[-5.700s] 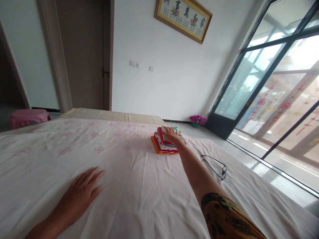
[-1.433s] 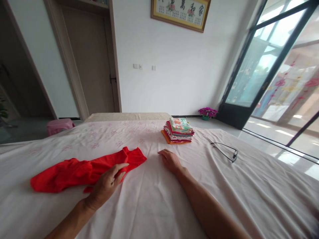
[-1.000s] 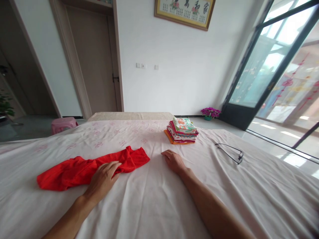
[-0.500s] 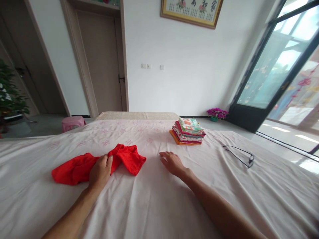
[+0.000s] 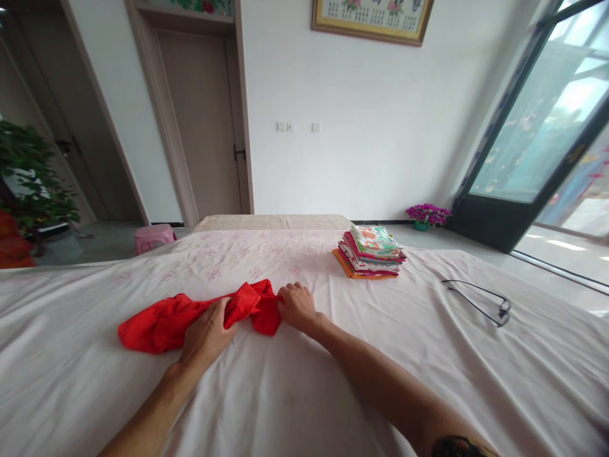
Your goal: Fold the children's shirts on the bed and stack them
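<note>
A crumpled red cloth (image 5: 162, 324), which looks like a garment, lies on the pale sheet (image 5: 285, 393) in front of me. My left hand (image 5: 208, 330) is closed around its middle, with the fingertips tucked behind the fabric. At the cloth's right end, my right hand (image 5: 297, 306) pinches the edge between curled fingers. A stack of folded patterned cloths (image 5: 371, 252) sits beyond my right hand, with an orange one at the bottom.
Black-framed glasses (image 5: 502, 311) rest on the sheet at the right. A pink stool (image 5: 155, 238) and a leafy plant (image 5: 35, 178) stand at the left. Purple flowers (image 5: 428, 214) in a green pot are near the glass door (image 5: 514, 127).
My right hand has moved left from the bare sheet and taken hold of the red cloth's right end. The left hand still grips the cloth. The whole view has shifted slightly.
</note>
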Demonstrator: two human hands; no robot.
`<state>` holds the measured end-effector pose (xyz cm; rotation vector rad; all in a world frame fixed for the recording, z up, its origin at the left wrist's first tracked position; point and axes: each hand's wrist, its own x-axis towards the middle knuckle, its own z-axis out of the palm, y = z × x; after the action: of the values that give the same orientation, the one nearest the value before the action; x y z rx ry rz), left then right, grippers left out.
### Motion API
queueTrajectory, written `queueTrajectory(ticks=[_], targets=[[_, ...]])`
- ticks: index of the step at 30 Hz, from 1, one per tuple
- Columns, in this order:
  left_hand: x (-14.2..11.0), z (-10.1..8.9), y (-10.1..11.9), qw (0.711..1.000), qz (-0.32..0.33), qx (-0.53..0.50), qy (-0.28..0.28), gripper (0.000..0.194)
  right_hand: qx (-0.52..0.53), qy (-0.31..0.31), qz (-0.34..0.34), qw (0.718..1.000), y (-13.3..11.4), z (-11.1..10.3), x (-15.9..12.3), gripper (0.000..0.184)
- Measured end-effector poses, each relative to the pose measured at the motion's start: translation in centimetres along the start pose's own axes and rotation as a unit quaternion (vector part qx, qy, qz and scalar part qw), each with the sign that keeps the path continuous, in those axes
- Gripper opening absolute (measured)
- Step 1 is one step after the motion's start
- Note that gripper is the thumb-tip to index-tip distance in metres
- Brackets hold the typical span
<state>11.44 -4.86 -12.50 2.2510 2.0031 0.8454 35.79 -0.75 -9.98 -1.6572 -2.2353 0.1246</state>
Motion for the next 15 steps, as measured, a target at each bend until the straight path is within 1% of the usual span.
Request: queueTrajectory(ticks=[2, 4, 6, 9, 11, 12, 13, 14, 15], targets=[[0.5, -0.1, -0.9, 0.998, -0.014, -0.052, -0.02, 0.038, 0.054, 0.045, 0.045, 0.997, 1.4, -0.4, 1.0, 0.022], [1.1, -0.3, -1.7, 0.993, -0.045, -0.105, -0.021, 0.031, 0.156, 0.089, 0.104, 0.978, 3.1, -1.4, 2.1, 0.022], [1.7, -0.8, -1.9, 0.986, -0.078, -0.147, -0.003, 0.028, 0.287, 0.122, 0.128, 0.942, 4.5, -2.6, 3.0, 0.019], [2.6, -1.6, -1.3, 0.971, -0.102, -0.213, 0.04, 0.028, 0.464, 0.165, 0.1, 0.865, 5.2, -4.5, 4.0, 0.017], [3.3, -2.4, -0.6, 0.948, -0.117, -0.288, 0.067, 0.03, 0.531, 0.197, 0.089, 0.819, 5.2, -6.0, 4.5, 0.018], [3.6, -2.9, -0.3, 0.93, -0.125, -0.337, 0.08, 0.032, 0.548, 0.22, 0.089, 0.802, 5.3, -6.8, 4.6, 0.02], [4.0, -3.4, 0.0, 0.907, -0.133, -0.388, 0.093, 0.034, 0.553, 0.246, 0.09, 0.791, 5.5, -7.7, 4.7, 0.022], [4.5, -4.0, 0.2, 0.884, -0.137, -0.436, 0.102, 0.037, 0.548, 0.273, 0.092, 0.786, 5.8, -8.7, 4.8, 0.025], [5.0, -4.7, 0.3, 0.863, -0.137, -0.474, 0.109, 0.04, 0.534, 0.298, 0.092, 0.786, 6.3, -9.6, 4.9, 0.027]])
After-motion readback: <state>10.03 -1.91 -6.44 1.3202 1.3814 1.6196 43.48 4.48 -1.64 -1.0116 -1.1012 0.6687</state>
